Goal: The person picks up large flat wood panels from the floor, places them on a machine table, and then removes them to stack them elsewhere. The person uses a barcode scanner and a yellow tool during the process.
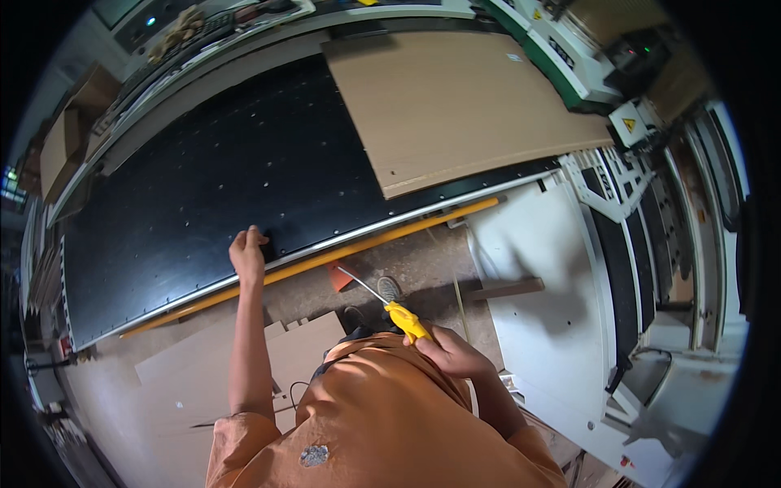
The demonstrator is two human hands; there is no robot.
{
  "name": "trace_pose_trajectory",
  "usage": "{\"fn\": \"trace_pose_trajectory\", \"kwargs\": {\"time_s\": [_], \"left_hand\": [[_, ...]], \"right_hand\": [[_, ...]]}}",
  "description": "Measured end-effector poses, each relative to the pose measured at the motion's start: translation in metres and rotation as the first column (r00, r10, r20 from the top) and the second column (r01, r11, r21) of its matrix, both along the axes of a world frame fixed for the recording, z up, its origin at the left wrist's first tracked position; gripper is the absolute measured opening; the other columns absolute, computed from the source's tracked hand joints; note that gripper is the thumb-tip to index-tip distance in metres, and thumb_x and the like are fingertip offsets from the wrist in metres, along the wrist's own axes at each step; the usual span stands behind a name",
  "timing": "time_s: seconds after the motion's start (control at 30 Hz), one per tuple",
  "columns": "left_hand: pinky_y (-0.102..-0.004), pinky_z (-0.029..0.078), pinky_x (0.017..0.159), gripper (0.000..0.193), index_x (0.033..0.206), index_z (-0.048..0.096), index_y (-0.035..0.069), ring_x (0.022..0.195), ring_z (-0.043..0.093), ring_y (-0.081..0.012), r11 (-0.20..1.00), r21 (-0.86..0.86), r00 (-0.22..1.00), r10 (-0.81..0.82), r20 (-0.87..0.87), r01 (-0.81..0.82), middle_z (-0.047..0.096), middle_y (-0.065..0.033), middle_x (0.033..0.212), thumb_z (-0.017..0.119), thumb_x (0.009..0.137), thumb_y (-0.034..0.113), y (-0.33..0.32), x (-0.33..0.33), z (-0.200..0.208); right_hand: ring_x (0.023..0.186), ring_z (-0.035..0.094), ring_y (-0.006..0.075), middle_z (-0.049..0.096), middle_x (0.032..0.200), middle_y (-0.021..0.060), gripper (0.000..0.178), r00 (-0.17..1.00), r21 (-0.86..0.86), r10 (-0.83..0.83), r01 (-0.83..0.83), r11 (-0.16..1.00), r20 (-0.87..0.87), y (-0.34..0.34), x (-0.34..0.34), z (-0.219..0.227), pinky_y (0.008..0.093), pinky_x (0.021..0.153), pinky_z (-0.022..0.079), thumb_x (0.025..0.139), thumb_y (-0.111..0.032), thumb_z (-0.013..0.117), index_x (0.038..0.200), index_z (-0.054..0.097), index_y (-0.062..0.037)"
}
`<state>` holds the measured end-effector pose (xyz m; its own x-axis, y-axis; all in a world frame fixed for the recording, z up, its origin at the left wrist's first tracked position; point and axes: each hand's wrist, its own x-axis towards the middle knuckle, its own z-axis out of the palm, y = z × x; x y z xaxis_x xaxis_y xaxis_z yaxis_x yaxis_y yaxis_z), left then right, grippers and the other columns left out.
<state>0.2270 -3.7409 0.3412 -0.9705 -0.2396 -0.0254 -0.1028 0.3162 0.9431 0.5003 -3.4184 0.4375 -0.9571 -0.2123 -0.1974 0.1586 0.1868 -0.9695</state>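
My right hand (pixel 443 351) is wrapped round a yellow-handled tool (pixel 407 321) with a long, thin metal shaft, held in front of my waist. The shaft points up and to the left, toward the table edge. Out over the near edge of the black table (pixel 211 175) reaches my left hand (pixel 248 254), its fingers curled in close to the surface. Whether anything small sits in those fingers cannot be made out. Small pale dots are spread across the black top.
A large brown board (pixel 464 102) lies at the table's right, beside a green and white machine frame (pixel 553 57). A yellow bar (pixel 366 244) runs along the near edge. To the right stands a white cabinet (pixel 545 285). Flat panels (pixel 301 350) lie low at left.
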Motion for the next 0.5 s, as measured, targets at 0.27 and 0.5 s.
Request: {"fn": "trace_pose_trajectory", "kwargs": {"time_s": [0.27,0.5], "left_hand": [[-0.0300,0.042,0.060,0.037,0.073,0.060,-0.004,0.059,0.053,-0.0129,0.992,-0.115,0.995,0.038,-0.093,-0.048,0.062,-0.0077,0.063,0.058,0.095,0.026,0.007,-0.010,-0.001],[-0.0284,0.039,0.057,0.036,0.071,0.057,-0.003,0.057,0.049,-0.0105,0.997,-0.037,0.985,0.055,-0.163,-0.061,0.057,-0.0054,0.060,0.059,0.096,0.023,0.005,0.002,-0.007]], "right_hand": [[0.085,0.059,0.0491,0.055,0.103,0.0259,0.033,0.956,0.592,-0.268,0.283,0.755,-0.117,-0.031,0.004,0.027,0.0552,0.068,0.049,0.098,-0.025,0.052,0.117,0.044,0.0005],[0.089,0.058,0.0513,0.057,0.107,0.0308,0.030,0.884,0.679,-0.465,0.371,0.634,-0.048,-0.026,-0.017,0.026,0.0582,0.073,0.047,0.099,-0.022,0.050,0.116,0.043,0.0014]]}}
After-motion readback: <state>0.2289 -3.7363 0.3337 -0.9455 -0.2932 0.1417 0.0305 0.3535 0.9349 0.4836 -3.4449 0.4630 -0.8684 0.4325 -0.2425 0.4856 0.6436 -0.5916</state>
